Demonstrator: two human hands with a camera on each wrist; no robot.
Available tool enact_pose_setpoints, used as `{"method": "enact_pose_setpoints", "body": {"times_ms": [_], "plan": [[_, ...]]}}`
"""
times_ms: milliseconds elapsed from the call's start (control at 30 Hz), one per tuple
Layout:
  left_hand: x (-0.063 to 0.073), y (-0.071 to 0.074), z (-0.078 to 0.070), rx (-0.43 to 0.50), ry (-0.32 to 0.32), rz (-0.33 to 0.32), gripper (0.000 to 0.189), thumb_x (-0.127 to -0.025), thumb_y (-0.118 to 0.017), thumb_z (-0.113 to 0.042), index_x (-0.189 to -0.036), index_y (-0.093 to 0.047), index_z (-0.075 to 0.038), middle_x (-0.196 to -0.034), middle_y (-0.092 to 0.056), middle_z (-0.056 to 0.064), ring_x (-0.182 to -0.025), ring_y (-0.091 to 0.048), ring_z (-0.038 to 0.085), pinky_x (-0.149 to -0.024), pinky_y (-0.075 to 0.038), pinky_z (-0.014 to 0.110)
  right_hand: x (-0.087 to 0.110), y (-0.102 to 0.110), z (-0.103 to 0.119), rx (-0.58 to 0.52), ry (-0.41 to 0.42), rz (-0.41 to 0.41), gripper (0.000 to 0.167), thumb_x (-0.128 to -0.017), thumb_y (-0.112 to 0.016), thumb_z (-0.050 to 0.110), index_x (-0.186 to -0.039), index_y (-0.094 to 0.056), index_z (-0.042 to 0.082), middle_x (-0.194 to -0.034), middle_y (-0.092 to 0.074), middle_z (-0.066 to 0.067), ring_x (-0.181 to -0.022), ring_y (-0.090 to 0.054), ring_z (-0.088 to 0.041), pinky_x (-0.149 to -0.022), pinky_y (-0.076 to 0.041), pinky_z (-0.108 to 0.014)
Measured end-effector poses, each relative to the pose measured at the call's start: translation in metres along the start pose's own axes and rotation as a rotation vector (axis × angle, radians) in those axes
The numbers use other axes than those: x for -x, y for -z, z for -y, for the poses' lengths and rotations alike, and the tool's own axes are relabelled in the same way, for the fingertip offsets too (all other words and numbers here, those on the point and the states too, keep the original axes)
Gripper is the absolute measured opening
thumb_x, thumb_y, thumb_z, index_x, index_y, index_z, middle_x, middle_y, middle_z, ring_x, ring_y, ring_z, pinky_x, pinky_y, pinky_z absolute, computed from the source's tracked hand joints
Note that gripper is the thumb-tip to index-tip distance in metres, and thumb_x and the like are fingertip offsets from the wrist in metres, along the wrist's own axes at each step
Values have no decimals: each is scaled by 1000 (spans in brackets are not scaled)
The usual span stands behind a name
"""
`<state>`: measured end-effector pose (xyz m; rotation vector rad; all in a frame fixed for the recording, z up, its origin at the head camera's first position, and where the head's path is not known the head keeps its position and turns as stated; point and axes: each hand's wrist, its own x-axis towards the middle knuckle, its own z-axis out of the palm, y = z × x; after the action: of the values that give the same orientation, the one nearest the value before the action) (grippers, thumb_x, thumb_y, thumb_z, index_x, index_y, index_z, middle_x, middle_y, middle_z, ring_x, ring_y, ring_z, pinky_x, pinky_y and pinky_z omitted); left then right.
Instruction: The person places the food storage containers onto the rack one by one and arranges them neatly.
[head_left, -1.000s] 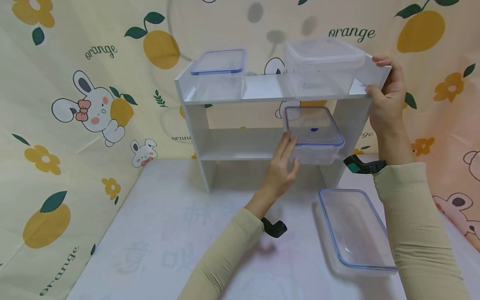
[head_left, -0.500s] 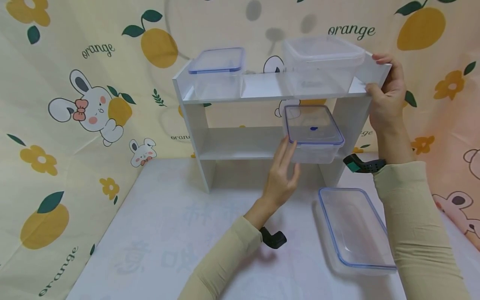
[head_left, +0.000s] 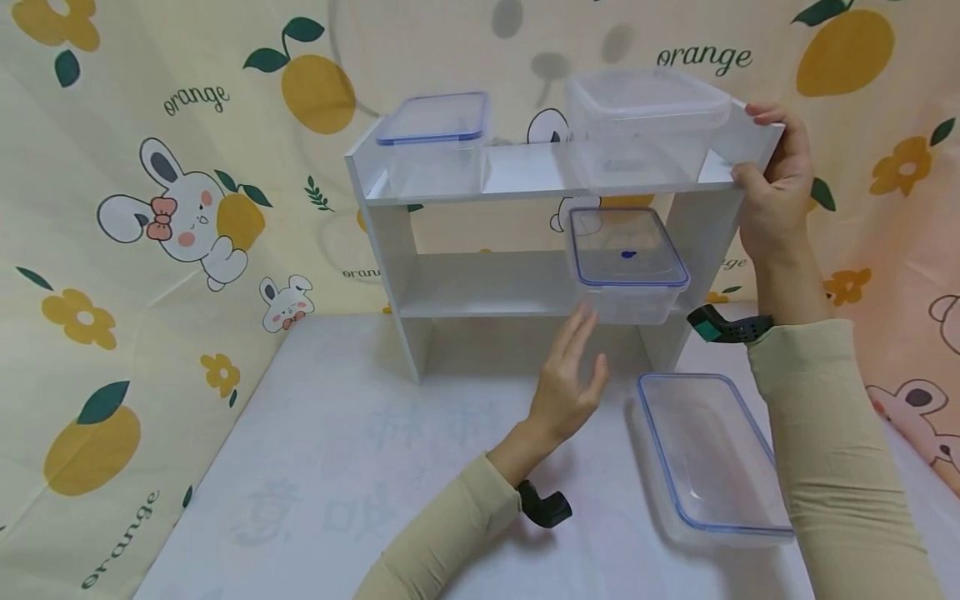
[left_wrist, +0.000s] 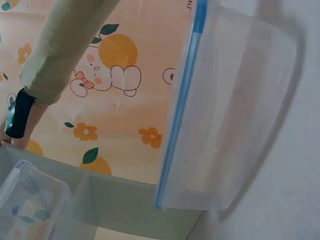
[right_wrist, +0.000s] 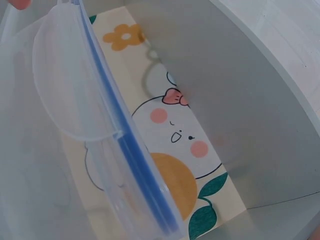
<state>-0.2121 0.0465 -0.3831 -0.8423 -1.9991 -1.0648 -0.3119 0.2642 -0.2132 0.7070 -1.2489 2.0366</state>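
Note:
A white two-tier shelf [head_left: 480,283] stands at the back of the table. On its middle board, at the right, sits a clear food storage container [head_left: 626,258] with a blue-edged lid. My left hand [head_left: 562,387] hovers in front of the container's lower left corner, fingers straight and thumb apart. Whether its fingertips still touch the container, I cannot tell. With my right hand [head_left: 780,187] I grip the top of the shelf's right side panel, thumb in front and fingers over the edge. In the right wrist view, a blue-rimmed container [right_wrist: 75,165] fills the left side.
On the top board stand a blue-lidded container [head_left: 435,150] at the left and a bigger clear-lidded container [head_left: 648,133] at the right. A flat blue-rimmed container [head_left: 712,458] lies on the white table [head_left: 337,467], beside my right forearm. A printed cloth hangs behind.
My left hand has drawn down and toward me, its fingers sliding off the container's lid edge to its lower front. My right hand keeps its grip; the container stays put.

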Motion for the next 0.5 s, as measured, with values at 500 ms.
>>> {"method": "enact_pose_setpoints", "body": {"times_ms": [500], "plan": [[5,-21,1,15,119,49,53,-91,-55,-7,-140,-40,9,-155,-31,24,-142,-38,34,-115,-39,37,0,-1,0,13,-6,-10,47,-82,-39,-28,-111,-56,5,-130,-52,-8,-126,-42,-26,-119,-34,-37]]}}
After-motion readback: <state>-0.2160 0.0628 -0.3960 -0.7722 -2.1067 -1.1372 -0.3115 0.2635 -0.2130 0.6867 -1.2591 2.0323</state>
